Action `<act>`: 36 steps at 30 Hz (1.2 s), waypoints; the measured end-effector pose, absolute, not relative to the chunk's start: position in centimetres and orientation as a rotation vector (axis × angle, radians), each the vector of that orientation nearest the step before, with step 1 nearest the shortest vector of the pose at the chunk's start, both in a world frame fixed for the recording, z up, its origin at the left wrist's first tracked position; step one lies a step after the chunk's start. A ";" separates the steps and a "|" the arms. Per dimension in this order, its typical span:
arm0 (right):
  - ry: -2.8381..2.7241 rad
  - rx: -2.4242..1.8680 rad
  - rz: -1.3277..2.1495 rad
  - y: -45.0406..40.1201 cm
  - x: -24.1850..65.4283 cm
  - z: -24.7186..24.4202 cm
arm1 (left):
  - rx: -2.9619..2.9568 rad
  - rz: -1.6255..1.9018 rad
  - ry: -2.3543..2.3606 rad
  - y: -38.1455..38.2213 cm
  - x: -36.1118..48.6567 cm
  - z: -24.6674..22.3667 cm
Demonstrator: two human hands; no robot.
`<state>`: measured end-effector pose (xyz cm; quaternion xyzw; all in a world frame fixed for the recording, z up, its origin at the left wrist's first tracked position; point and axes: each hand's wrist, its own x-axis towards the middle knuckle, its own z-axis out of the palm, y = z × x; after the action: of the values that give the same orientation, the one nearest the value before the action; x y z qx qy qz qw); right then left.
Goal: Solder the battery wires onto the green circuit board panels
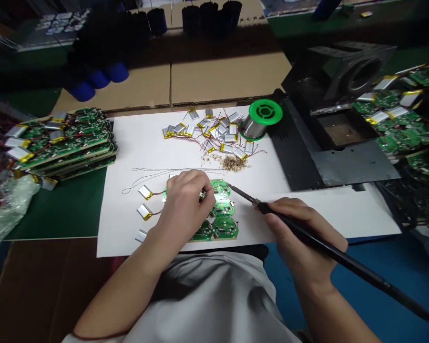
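My right hand [303, 233] grips a black soldering iron [318, 240]. Its metal tip points left and is at the upper right edge of a green circuit board panel [223, 226]. Over the panel's left half lies my left hand [188, 200], fingers bent and pressed together; what is between the fingertips is hidden. Small silver battery cells [145, 211] with yellow ends sit in a column left of the panel, red wires running toward it. Thin solder wire [157, 170] stretches across the white sheet just beyond my left hand.
A green-flanged solder spool [264, 116] stands behind a heap of loose battery cells [221, 128] and brown crumbs [234, 163]. Stacked circuit boards [67, 140] rise at the left. A black metal stand [339, 138] occupies the right, with more boards [400, 105] beyond it.
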<state>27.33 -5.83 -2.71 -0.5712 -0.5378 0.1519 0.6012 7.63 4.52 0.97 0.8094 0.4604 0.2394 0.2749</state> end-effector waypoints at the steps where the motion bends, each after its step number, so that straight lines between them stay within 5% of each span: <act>1: -1.237 -1.334 0.355 -5.8 27.2 -2.7 | 2.188 0.667 1.222 4.7 7.7 0.8; 36: -1.415 -1.376 0.426 -5.7 27.0 -2.5 | 2.043 0.332 1.204 7.1 7.8 2.4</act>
<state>27.04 -5.74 -2.50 -0.5769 -0.5934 0.1785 0.5321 7.79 7.12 2.35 0.7944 0.4683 0.1291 0.3646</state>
